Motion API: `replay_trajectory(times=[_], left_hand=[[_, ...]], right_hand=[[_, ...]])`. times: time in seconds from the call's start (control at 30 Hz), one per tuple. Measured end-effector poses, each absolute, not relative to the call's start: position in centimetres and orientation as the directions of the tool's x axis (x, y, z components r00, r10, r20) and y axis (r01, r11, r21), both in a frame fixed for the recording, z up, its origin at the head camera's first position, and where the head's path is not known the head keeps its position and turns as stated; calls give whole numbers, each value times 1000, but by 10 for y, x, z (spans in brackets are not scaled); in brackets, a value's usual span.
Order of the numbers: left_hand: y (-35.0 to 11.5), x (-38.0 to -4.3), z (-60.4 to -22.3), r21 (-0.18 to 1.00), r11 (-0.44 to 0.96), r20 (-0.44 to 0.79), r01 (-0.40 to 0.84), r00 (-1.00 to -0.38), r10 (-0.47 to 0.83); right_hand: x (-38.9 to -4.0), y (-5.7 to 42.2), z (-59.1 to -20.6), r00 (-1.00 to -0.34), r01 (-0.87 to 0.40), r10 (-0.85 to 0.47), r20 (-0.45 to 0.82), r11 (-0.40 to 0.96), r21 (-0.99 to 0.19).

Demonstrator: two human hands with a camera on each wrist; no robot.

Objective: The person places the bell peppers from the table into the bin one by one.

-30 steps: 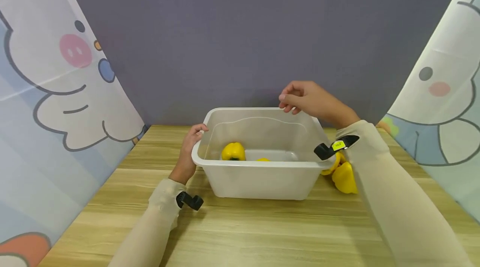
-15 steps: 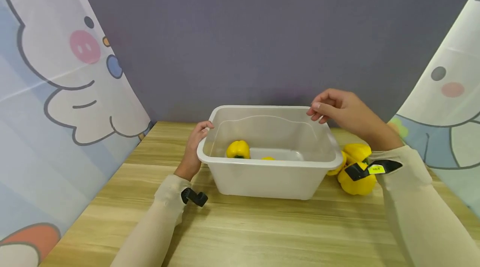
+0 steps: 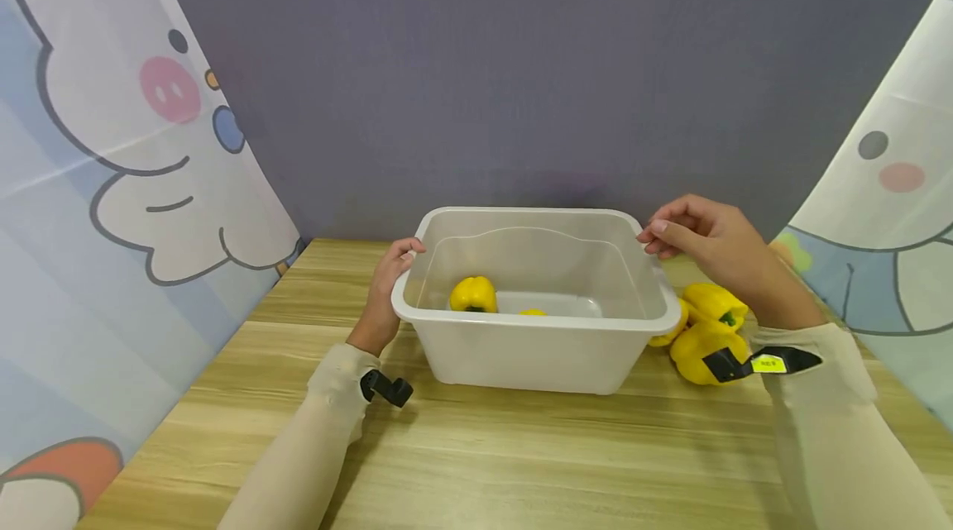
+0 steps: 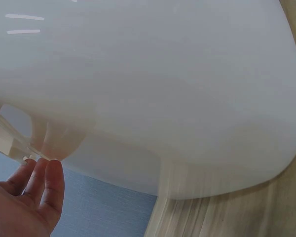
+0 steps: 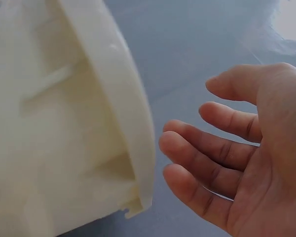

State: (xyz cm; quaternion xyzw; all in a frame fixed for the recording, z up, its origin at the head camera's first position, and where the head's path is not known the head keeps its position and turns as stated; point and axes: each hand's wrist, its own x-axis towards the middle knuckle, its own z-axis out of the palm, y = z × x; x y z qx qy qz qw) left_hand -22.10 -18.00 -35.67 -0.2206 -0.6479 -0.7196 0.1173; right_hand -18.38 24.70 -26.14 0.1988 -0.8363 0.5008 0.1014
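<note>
A pale plastic bin (image 3: 521, 352) stands on the wooden table, with one yellow bell pepper (image 3: 473, 295) inside at the left. The top of a second yellow pepper (image 3: 532, 312) shows just over the front rim. My left hand (image 3: 385, 290) grips the bin's left rim; in the left wrist view its fingertips (image 4: 53, 173) meet the rim's edge from outside. My right hand (image 3: 715, 253) hovers by the far right corner, holding nothing, its fingers loosely bent. In the right wrist view those fingers (image 5: 202, 168) are apart from the rim (image 5: 133, 113).
Several yellow peppers (image 3: 703, 348) lie on the table against the bin's right side, partly behind the right wrist's camera. A grey wall (image 3: 521, 75) rises behind the bin. Cartoon-printed cloths (image 3: 97, 207) close in the left and right sides.
My right hand has moved right and down, from above the bin's far rim to beside its right corner, uncovering more of the peppers there. My left hand keeps its grip on the rim.
</note>
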Motion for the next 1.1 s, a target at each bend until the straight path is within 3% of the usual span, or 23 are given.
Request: replay_trajectory(times=[0.57,1.1], left_hand=[[-177,-220,-354,878,-146,472,456,-876,101],[-175,-220,-355,876,-166,471,453,-877,92]], right_hand=[[-168,272,-293,-828,-555,-181,531,406,-726],[-168,283,-306,-842,-535,-224,490,452,-714]])
